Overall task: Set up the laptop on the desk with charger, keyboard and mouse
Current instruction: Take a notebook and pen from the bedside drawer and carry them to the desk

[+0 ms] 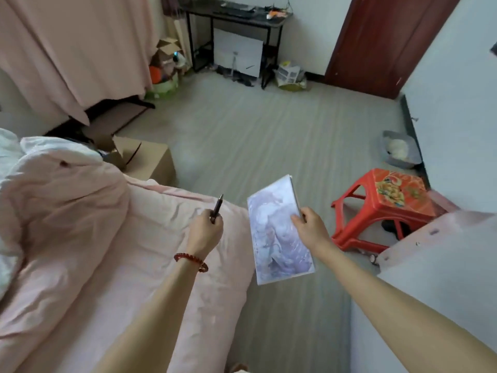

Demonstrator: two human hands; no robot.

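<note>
My left hand (205, 224) grips a dark pen (217, 207) that points up and away, above the pink bed. My right hand (309, 224) pinches the right edge of a notebook (277, 238) with a pale purple patterned cover, held over the floor beside the bed. Far across the room stands a black desk (274, 21) with a dark keyboard (234, 13) and small items on its top. A white flat panel (238, 52) leans under the desk. No laptop, charger or mouse can be made out.
A pink bed (107, 251) with a rumpled quilt fills the left. A cardboard box (150, 160) sits by it. A red plastic stool (387, 205) stands at the right beside a pale surface (430, 265). Grey floor (269, 130) lies between me and the desk; a brown door (382, 41) is at the back right.
</note>
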